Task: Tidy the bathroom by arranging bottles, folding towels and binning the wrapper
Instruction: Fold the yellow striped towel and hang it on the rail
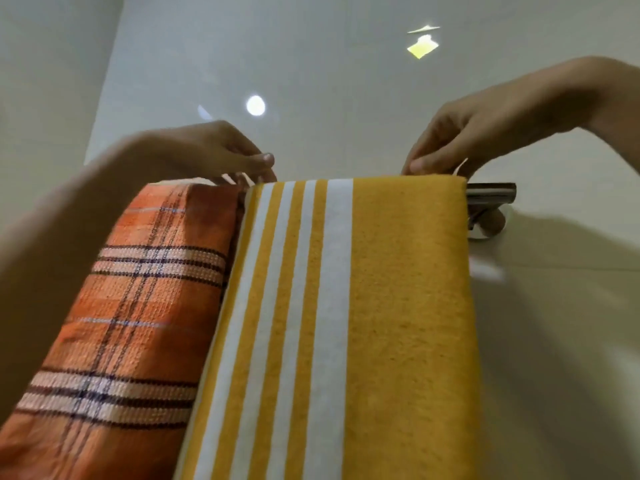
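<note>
Both bare arms reach up and forward, elbows low, wrists bent so the hands hang palm down. The left hand (221,150) curls its fingers downward, thumb tip pressed toward the fingertips in a pinch. The right hand (485,133) droops from a raised wrist, its fingers bunched together, pointing down.

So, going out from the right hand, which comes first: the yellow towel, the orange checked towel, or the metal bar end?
1. Yellow towel, right under the right hand, fingertips at its top edge.
2. Metal bar end, just beside, toward the right.
3. Orange checked towel, far left.
</note>
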A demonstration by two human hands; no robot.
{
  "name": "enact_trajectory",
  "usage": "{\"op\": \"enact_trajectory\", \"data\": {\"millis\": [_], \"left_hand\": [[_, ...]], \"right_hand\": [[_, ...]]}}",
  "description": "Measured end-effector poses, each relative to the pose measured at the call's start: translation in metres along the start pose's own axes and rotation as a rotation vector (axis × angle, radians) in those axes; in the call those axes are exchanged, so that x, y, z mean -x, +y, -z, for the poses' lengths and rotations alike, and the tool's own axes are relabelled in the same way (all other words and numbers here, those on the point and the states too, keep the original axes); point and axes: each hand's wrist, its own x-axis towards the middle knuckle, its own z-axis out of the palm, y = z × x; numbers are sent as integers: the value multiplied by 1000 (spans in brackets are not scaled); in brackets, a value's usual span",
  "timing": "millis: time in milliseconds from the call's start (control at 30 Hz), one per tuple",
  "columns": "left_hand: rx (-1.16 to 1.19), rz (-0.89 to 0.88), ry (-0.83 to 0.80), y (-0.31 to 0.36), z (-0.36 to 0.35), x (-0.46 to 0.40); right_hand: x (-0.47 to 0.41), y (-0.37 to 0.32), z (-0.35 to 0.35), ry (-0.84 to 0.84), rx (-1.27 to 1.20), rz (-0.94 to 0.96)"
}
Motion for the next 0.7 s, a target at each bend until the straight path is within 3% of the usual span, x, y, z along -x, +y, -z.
{"op": "enact_trajectory", "data": {"millis": [100,233,333,400,467,533,633,700], "left_hand": [[73,-56,-50,-7,-4,22],[32,-49,146,-1,-7,14],[-46,-55,177,3,-4,-2],[-101,-54,191,6,-10,-13],[-171,-36,160,11,-17,-19],[-87,-16,107,9,-13,-12],[171,-20,-79,5,0,13],[137,-94,-87,4,-3,25]], "right_hand": [[5,6,-4,104,-84,126],[1,6,-7,251,57,231],[-8,8,-3,356,148,213],[-18,9,-1,343,198,164],[-24,7,-2,199,229,59],[-21,7,-5,82,152,55],[-6,8,-9,161,-66,167],[2,10,-12,204,-81,193]]}}
